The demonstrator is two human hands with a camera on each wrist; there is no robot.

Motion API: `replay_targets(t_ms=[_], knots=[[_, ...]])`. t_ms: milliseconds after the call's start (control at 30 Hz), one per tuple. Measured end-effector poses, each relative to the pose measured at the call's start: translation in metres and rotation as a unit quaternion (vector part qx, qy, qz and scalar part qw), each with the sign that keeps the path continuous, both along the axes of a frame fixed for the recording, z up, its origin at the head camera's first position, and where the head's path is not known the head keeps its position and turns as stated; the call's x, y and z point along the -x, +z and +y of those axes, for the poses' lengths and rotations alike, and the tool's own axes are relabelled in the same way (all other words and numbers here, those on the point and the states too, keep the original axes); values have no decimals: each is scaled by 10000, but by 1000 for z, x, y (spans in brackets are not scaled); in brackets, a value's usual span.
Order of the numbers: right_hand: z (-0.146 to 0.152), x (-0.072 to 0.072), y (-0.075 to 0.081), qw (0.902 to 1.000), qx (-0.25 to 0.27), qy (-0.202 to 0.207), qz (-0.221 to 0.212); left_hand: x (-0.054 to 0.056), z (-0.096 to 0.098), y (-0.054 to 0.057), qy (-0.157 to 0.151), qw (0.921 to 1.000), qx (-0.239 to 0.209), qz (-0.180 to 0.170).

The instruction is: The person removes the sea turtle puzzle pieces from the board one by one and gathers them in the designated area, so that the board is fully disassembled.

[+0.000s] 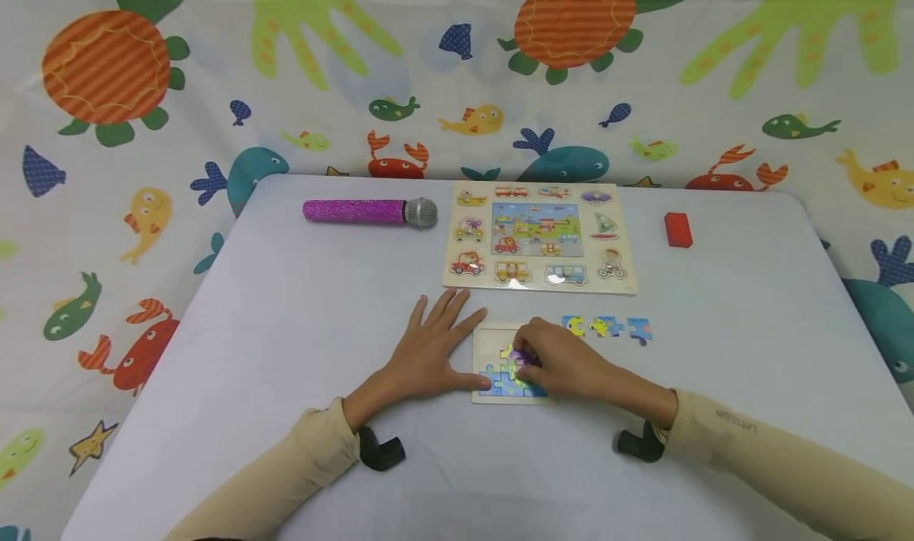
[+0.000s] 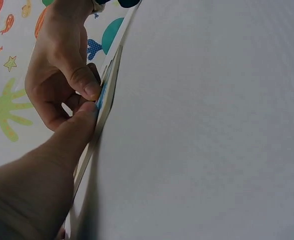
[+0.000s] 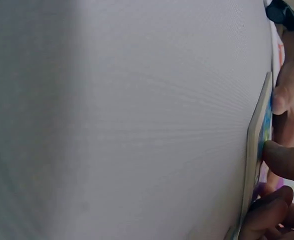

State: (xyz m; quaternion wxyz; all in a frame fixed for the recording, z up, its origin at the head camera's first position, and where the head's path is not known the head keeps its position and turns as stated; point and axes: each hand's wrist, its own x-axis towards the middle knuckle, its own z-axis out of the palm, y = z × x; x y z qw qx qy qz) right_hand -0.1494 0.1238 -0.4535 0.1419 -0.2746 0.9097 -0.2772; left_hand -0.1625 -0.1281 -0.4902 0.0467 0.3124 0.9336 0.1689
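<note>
A small jigsaw board point(image 1: 489, 339) with a pale wooden frame lies in front of me. Blue and yellow pieces point(image 1: 493, 381) fill its lower part. My left hand point(image 1: 425, 360) is spread flat at the board's left side, its thumb resting on the lower left pieces. Over the right part of the board, my right hand point(image 1: 567, 358) pinches a puzzle piece point(image 1: 527, 358), purple in part, with curled fingers and thumb. Those fingers cover most of the piece. In the right wrist view, the thumb point(image 3: 285, 161) touches the board's surface.
Several loose jigsaw pieces point(image 1: 603, 327) lie right of the board, beyond the right hand. Behind is a larger vehicle peg puzzle point(image 1: 539, 282). A pink microphone point(image 1: 357, 211) lies at the back left and a red block point(image 1: 678, 230) at the back right. A patterned cloth point(image 1: 321, 113) hangs behind the table.
</note>
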Motion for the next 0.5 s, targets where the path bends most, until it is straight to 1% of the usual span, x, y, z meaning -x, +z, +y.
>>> replay_targets(t_ms=[133,300,400,500], knots=[[0,1,-1,9992,276,-125,-247,0,0,-1,-1,10000,-33,-41],[0,1,-3,9985,410,-195,-300,0,0,0,31,10000,-24,-18],[1,1,-4,9975,523,-315,-356,0,0,1,33,10000,-27,-14],[4,1,-6,9953,747,-426,-438,0,0,1,48,10000,-21,-44]])
